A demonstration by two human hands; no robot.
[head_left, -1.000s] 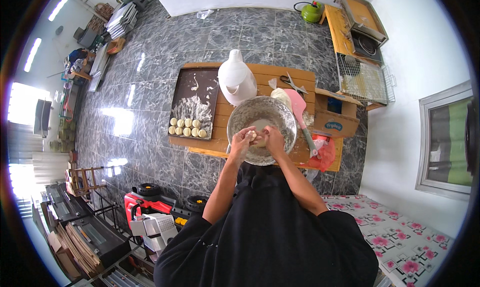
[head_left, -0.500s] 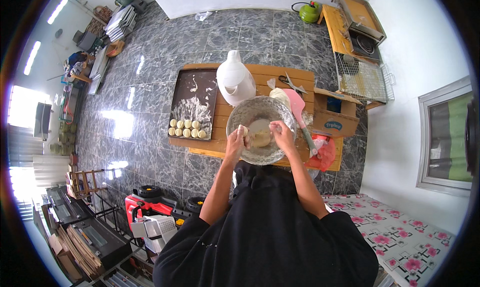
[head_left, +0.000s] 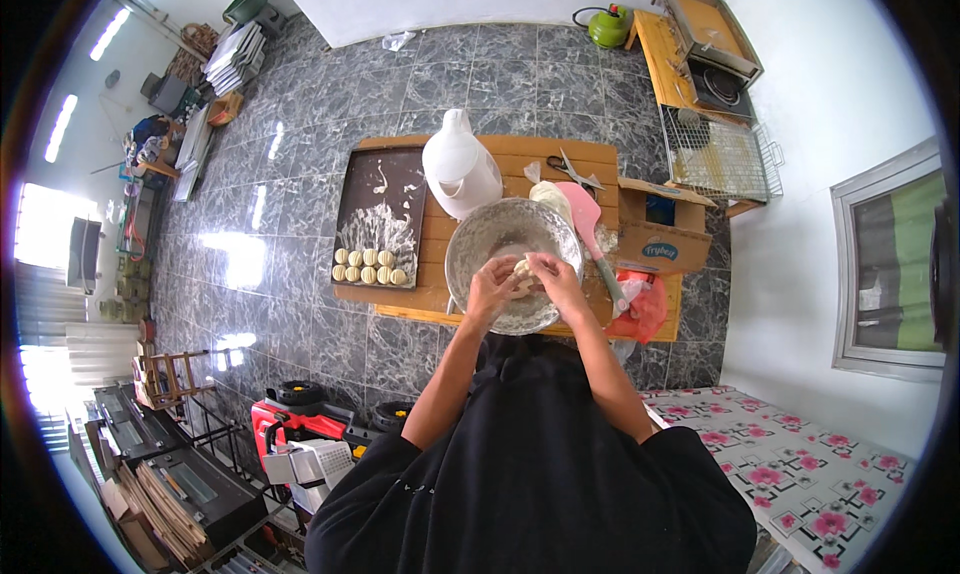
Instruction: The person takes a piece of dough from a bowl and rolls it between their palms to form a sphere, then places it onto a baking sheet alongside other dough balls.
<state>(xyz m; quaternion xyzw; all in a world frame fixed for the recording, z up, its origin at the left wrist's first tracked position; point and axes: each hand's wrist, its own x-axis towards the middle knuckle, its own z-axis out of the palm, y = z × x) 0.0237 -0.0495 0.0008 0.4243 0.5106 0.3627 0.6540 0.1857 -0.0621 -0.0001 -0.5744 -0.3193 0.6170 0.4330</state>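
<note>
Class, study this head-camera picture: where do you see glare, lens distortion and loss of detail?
Head view: window light burns out at the left rim and glares in patches on the grey marbled floor tiles; straight edges of the low wooden table bow with the fisheye; corners go black; the pale dough piece between the left hand and right hand over the round metal bowl is too small for detail.

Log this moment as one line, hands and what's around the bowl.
left hand and right hand: both on dough piece over metal bowl | dark tray: dough balls in rows | white jug behind bowl | pink spatula right
</note>
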